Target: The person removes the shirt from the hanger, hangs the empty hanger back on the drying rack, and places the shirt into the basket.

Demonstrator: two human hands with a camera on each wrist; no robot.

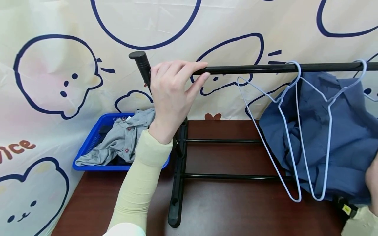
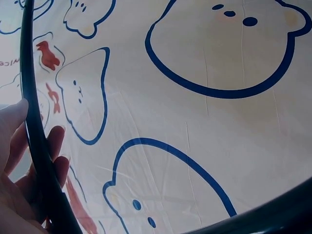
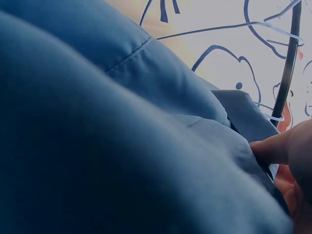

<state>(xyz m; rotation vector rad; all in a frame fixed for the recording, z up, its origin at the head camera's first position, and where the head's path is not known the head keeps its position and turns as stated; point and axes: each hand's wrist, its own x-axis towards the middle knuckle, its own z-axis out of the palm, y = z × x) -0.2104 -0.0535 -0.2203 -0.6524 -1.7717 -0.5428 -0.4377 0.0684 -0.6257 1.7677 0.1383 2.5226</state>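
My left hand (image 1: 174, 88) grips the left end of the black top bar (image 1: 251, 69) of a clothes rack. In the left wrist view, fingers (image 2: 56, 141) wrap that bar from behind. A dark blue shirt (image 1: 348, 131) hangs in folds below the bar at the right, its collar close under it. At the right edge my right hand (image 1: 373, 180) is partly cut off; in the right wrist view its thumb (image 3: 273, 148) pinches the shirt's fabric. Two pale blue hangers (image 1: 283, 101) hook over the bar in front of the shirt, with bare frames.
A blue plastic basket (image 1: 88, 141) at the left holds a grey buttoned garment (image 1: 124, 137) and darker cloth. The rack's black foot (image 1: 175, 209) and two lower crossbars (image 1: 230, 177) stand on the brown table (image 1: 236, 209). Behind hangs a cartoon-printed curtain (image 1: 118, 75).
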